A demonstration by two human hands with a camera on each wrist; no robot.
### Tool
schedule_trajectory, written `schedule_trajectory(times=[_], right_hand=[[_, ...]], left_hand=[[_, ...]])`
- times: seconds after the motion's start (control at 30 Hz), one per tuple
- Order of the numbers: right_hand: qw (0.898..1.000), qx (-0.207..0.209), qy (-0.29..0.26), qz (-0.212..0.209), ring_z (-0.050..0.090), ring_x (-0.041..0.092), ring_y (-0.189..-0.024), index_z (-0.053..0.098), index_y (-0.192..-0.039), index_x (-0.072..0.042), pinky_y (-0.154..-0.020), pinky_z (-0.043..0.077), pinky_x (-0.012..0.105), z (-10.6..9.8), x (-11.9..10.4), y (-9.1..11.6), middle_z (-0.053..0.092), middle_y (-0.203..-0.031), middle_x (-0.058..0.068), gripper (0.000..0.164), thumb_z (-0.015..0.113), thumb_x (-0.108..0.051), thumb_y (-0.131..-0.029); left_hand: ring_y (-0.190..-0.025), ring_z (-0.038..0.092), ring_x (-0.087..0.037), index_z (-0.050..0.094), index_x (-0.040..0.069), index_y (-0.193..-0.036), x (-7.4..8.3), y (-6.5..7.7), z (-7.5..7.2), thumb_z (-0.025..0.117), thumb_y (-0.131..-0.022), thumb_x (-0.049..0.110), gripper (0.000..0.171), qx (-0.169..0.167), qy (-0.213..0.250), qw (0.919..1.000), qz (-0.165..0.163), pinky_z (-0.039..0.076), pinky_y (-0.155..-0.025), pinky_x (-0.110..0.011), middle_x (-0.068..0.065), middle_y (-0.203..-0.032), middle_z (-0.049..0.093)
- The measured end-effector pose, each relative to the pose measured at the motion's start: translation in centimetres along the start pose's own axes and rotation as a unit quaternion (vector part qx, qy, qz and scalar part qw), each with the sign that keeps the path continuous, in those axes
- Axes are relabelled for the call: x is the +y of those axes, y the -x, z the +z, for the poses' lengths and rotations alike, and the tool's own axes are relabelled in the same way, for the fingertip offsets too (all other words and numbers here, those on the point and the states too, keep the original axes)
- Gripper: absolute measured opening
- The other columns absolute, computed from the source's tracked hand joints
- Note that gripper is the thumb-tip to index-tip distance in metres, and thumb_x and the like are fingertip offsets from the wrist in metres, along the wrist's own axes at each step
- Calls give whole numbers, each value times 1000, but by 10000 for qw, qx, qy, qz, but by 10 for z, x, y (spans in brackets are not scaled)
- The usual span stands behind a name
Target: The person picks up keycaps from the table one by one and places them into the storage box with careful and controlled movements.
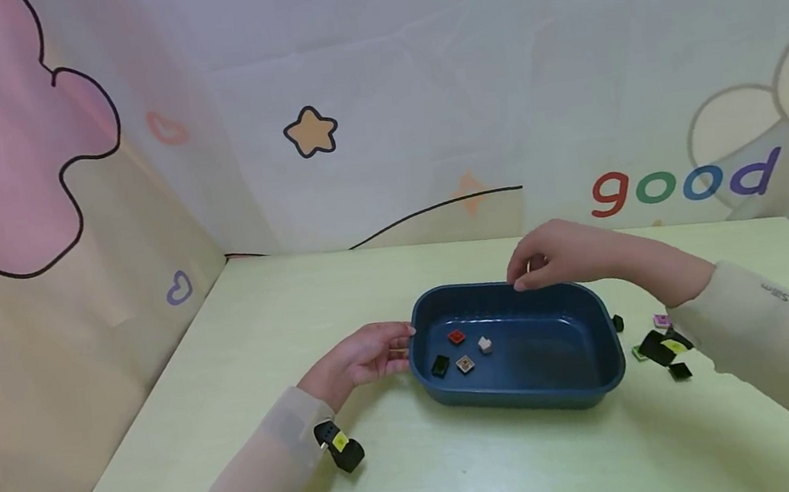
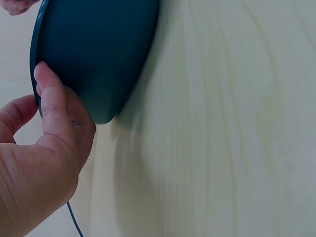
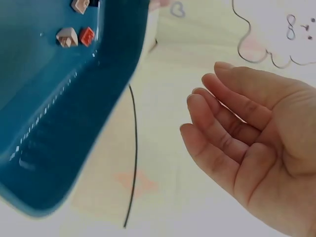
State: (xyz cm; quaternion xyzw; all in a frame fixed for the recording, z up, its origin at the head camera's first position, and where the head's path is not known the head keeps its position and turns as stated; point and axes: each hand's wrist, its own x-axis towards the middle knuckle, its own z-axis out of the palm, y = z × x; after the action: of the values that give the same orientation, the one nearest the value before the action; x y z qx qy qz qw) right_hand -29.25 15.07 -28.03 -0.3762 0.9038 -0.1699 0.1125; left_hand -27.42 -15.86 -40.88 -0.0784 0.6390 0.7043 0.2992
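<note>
Dark blue, glossy, rounded-rectangular tub (image 1: 530, 405), right of centre on the pale wood-grain table (image 1: 133, 484), nearer the far edge; near edge cut off below. At the tub's left end, bare left hand (image 1: 370, 355), pinching the rim; in the left wrist view, one fingertip against the outer wall, another lost behind the rim. Inside, towards the left end, from left to right: small dark square piece (image 1: 441, 365), black or green, hard to tell; small red square piece (image 1: 456, 337); small beige square piece (image 1: 465, 364), marking too fine to read; small white block (image 1: 485, 345). Over the far rim, covering part of it, bare right hand (image 1: 565, 251), fingers loosely bent, slightly parted, apart from the tub in the right wrist view. Towards the table's right edge: small black block (image 1: 618, 323), partly behind the tub; small green square piece (image 1: 638, 353), partly behind a black wrist camera (image 1: 657, 348); small pink square piece (image 1: 662, 321); small flat black piece (image 1: 681, 371).
</note>
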Motion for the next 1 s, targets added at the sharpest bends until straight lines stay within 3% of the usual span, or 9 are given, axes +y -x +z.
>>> schedule_trajectory(times=[0.2, 0.33, 0.67, 1.0], right_hand=[[9983, 483, 87, 303, 65, 11, -83, 76, -109, -8, -73, 57, 27, -4, 10, 27, 76, -97, 0, 19, 73, -20, -94], [9966, 668, 174, 447, 63, 10, -84, 76, -107, -11, -72, 56, 25, -5, 17, 43, 75, -97, -3, 17, 74, -20, -94], [9939, 771, -7, 783, 64, 8, -84, 76, -110, -9, -69, 56, 19, -3, 36, 75, 76, -100, -2, 18, 72, -18, -95], [9874, 1024, -83, 1202, 60, -2, -82, 75, -113, -11, -69, 55, 19, 3, 60, 106, 75, -103, -2, 19, 70, -18, -96]], left_hand=[[-70, 63, -7, 52, -2, -136, 0, 2, -1, 48, -106, 13, 34, 6, -99, 9999, 44, 60, -61, -15, 1, -85, 65], [-71, 63, -7, 49, -4, -140, 0, 2, -2, 46, -107, 12, 37, -62, -151, 9999, 50, 60, -62, -15, 1, -86, 65], [-72, 62, -7, 52, -4, -133, 1, -2, -2, 44, -107, 11, 31, -316, -311, 9987, 235, 59, -63, -15, 1, -87, 64], [-72, 60, -8, 54, -1, -128, 1, -1, -1, 44, -106, 10, 27, -301, -242, 9991, 178, 59, -62, -15, 1, -86, 64]])
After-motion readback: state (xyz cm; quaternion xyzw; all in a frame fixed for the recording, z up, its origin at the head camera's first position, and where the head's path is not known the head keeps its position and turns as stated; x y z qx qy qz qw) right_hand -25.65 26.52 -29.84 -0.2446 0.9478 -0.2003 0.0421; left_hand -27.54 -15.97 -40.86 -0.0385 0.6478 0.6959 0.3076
